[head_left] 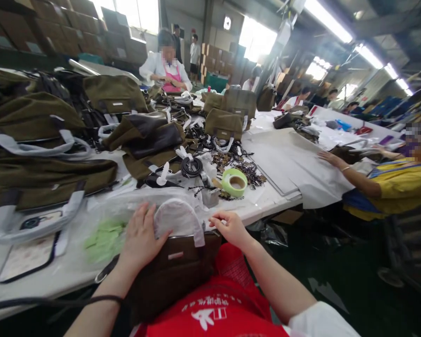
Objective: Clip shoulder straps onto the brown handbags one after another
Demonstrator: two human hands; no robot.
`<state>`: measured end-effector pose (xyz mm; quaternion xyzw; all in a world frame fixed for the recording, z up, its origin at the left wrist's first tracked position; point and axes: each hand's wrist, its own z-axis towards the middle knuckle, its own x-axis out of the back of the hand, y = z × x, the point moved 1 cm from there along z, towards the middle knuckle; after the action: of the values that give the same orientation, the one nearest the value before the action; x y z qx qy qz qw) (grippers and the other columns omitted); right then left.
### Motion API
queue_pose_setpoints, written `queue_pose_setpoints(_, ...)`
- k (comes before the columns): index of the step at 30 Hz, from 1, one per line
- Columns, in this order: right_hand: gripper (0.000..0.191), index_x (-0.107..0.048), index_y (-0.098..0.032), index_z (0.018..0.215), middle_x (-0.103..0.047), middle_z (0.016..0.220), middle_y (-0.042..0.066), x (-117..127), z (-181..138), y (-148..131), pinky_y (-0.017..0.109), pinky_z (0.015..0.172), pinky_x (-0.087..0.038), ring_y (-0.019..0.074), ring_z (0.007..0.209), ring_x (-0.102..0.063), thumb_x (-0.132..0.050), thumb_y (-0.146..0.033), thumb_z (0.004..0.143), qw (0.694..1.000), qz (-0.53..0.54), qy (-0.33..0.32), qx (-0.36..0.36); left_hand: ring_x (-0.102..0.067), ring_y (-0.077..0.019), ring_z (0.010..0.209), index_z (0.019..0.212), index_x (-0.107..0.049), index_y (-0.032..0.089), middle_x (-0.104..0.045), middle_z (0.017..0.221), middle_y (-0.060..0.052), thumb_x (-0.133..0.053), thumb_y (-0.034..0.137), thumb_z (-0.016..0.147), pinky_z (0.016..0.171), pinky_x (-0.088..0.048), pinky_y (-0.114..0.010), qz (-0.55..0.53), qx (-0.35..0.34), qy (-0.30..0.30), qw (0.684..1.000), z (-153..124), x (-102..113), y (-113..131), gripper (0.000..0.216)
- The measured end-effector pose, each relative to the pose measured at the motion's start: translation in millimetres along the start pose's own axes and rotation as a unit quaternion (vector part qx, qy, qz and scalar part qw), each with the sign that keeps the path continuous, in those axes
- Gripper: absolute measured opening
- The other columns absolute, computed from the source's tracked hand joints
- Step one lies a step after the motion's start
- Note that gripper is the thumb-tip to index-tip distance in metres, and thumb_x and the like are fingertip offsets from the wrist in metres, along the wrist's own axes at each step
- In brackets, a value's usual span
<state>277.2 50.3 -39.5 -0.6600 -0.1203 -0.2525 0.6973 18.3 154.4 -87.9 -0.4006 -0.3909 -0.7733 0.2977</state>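
A dark brown handbag (171, 276) rests upright against my lap at the table's edge. Its handle (197, 230), wrapped in white film, arches over the top. My left hand (142, 236) lies on the bag's upper left side, fingers spread. At the right end of the bag's top edge, my right hand (230, 228) is closed in a pinch; what is between thumb and forefinger is too small to make out. Left of my left hand, a clear plastic bag holds light green pieces (105, 241). A phone (31, 252) lies farther left, partly under another bag's wrapped handle.
Olive handbags (52, 182) are piled on the left of the table. A roll of green tape (234, 182), a coiled black strap (191, 167) and small metal parts (250, 175) lie ahead. A co-worker in yellow (400, 187) touches white sheets (301, 159) at right.
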Motion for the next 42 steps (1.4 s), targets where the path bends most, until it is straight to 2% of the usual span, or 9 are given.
queue_pose_setpoints(9,0.02,-0.07,-0.018,0.099,-0.074,0.096,0.008,42,42,46,0.034,0.086,-0.051,0.0221,0.09,-0.067,-0.055,-0.026,0.087,0.975,-0.198,0.099,-0.028,-0.056,-0.033,0.119,0.119,-0.057,0.011,-0.061,0.122,-0.019,-0.049,0.05,0.087,0.105,-0.043,-0.047,-0.007,0.006,0.03,1.0,-2,-20,-17,0.051)
queue_pose_setpoints(13,0.048,-0.063,-0.014,0.12,-0.063,0.125,0.016,36,72,67,0.04,0.107,-0.038,0.0275,0.12,-0.054,-0.059,-0.007,0.073,0.966,-0.239,0.093,-0.04,-0.06,-0.0322,0.108,0.109,-0.06,0.012,-0.065,0.111,-0.018,-0.049,0.05,0.089,0.099,-0.047,-0.045,0.003,0.017,0.041,0.999,-1,-19,-14,0.045)
queue_pose_setpoints(18,0.032,-0.069,-0.016,0.106,-0.068,0.112,0.013,19,95,80,0.038,0.103,-0.041,0.0262,0.112,-0.058,-0.059,-0.009,0.076,0.966,-0.237,0.081,-0.061,-0.061,-0.0313,0.106,0.107,-0.06,0.012,-0.066,0.109,-0.017,-0.047,0.048,0.09,0.098,-0.047,-0.043,0.008,0.011,0.04,0.999,0,-19,-14,0.041)
queue_pose_setpoints(22,0.021,-0.071,-0.02,0.098,-0.074,0.099,0.008,30,103,76,0.036,0.092,-0.049,0.0243,0.097,-0.066,-0.054,-0.019,0.085,0.972,-0.201,0.104,-0.061,-0.061,-0.0318,0.104,0.105,-0.061,0.013,-0.067,0.106,-0.017,-0.049,0.046,0.089,0.096,-0.048,-0.044,0.001,0.013,0.04,0.999,1,-19,-14,0.038)
queue_pose_setpoints(26,0.028,-0.067,-0.017,0.108,-0.075,0.1,0.011,53,82,45,0.036,0.087,-0.053,0.0241,0.096,-0.07,-0.046,-0.029,0.093,0.973,-0.138,0.179,-0.041,-0.062,-0.0296,0.101,0.104,-0.061,0.013,-0.067,0.104,-0.016,-0.054,0.042,0.088,0.094,-0.049,-0.042,-0.037,-0.008,0.077,0.996,2,-5,-6,0.034)
queue_pose_setpoints(29,0.03,-0.064,-0.017,0.104,-0.076,0.083,0.007,62,42,3,0.031,0.068,-0.057,0.0206,0.074,-0.073,-0.053,-0.042,0.092,0.976,0.052,0.213,0.004,-0.062,-0.0266,0.106,0.108,-0.06,0.016,-0.067,0.11,-0.013,-0.058,0.035,0.087,0.098,-0.048,-0.041,-0.084,-0.023,0.124,0.989,1,23,17,0.029)
queue_pose_setpoints(34,0.024,-0.068,-0.021,0.085,-0.071,0.064,0.001,45,-20,-49,0.025,0.055,-0.053,0.0153,0.057,-0.068,-0.071,-0.045,0.082,0.965,0.243,0.091,-0.035,-0.06,-0.0244,0.114,0.11,-0.061,0.02,-0.066,0.117,-0.009,-0.057,0.028,0.086,0.103,-0.046,-0.042,-0.166,-0.058,0.105,0.979,2,67,80,0.026)
queue_pose_setpoints(38,0.031,-0.068,-0.019,0.085,-0.07,0.062,0.001,9,-44,-44,0.025,0.052,-0.052,0.0148,0.053,-0.065,-0.072,-0.049,0.08,0.921,0.351,-0.029,-0.168,-0.064,-0.021,0.101,0.097,-0.064,0.021,-0.07,0.102,-0.006,-0.054,0.022,0.087,0.096,-0.049,-0.038,-0.252,-0.151,-0.005,0.956,-6,74,115,0.014)
queue_pose_setpoints(42,0.036,-0.067,-0.017,0.084,-0.07,0.061,0.002,-14,-52,-30,0.021,0.048,-0.047,0.0128,0.05,-0.062,-0.072,-0.052,0.079,0.881,0.408,-0.051,-0.235,-0.065,-0.0209,0.099,0.105,-0.063,0.019,-0.07,0.107,-0.008,-0.054,0.02,0.087,0.092,-0.051,-0.035,-0.276,-0.144,-0.049,0.949,-20,69,124,0.02)
